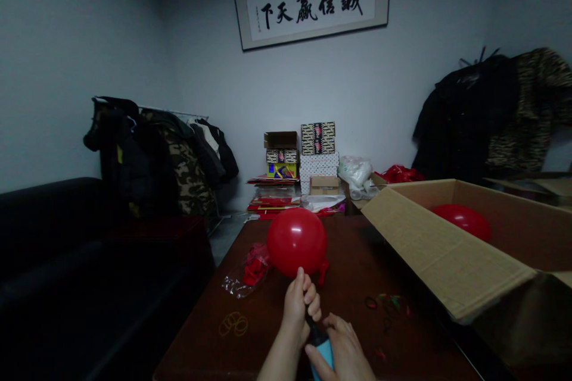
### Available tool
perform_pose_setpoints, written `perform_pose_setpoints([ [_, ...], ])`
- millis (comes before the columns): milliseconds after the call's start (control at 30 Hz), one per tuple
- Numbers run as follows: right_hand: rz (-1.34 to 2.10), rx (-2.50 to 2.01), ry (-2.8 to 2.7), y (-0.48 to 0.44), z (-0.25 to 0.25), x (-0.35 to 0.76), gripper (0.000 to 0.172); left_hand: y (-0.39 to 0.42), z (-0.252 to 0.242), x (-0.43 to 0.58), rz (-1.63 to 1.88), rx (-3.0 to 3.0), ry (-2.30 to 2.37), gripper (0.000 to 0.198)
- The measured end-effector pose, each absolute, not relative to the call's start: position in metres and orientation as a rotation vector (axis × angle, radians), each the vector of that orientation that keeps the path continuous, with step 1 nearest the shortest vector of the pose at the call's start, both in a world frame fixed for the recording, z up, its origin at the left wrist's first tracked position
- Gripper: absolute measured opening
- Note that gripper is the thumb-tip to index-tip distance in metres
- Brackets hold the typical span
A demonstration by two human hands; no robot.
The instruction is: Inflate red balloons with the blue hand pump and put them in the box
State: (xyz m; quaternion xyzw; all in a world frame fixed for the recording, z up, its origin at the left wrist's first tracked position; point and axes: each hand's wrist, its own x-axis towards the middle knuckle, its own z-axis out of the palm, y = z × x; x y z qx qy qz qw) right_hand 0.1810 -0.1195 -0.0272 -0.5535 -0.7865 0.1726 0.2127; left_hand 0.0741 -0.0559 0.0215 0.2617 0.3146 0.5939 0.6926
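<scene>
A round, inflated red balloon (297,242) stands above the dark wooden table. My left hand (301,302) is closed just under it, fingers wrapped round the balloon's neck, where the black nozzle of a hand pump (325,352) comes up. The pump has a light blue body and a black top, and it tilts up and away from me. Around the blue body, my right hand (343,350) is closed, thumb on the near side; its lower part is cut off by the frame edge. The balloon's mouth and the nozzle tip are hidden by my left fingers.
Left of the balloon lies a clear bag of red balloons (254,271), with several rubber bands (233,324) nearer me. Small coloured bands (391,303) lie to the right. An open cardboard box (447,250) holding another red balloon (462,221) flanks the table (353,250).
</scene>
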Motion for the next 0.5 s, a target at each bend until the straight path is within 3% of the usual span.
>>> perform_pose_setpoints([
  [500,0.379,-1.636,-2.158,-0.12,-0.038,0.179,0.061,-0.043,0.032,0.062,1.389,0.56,0.675,0.05],
])
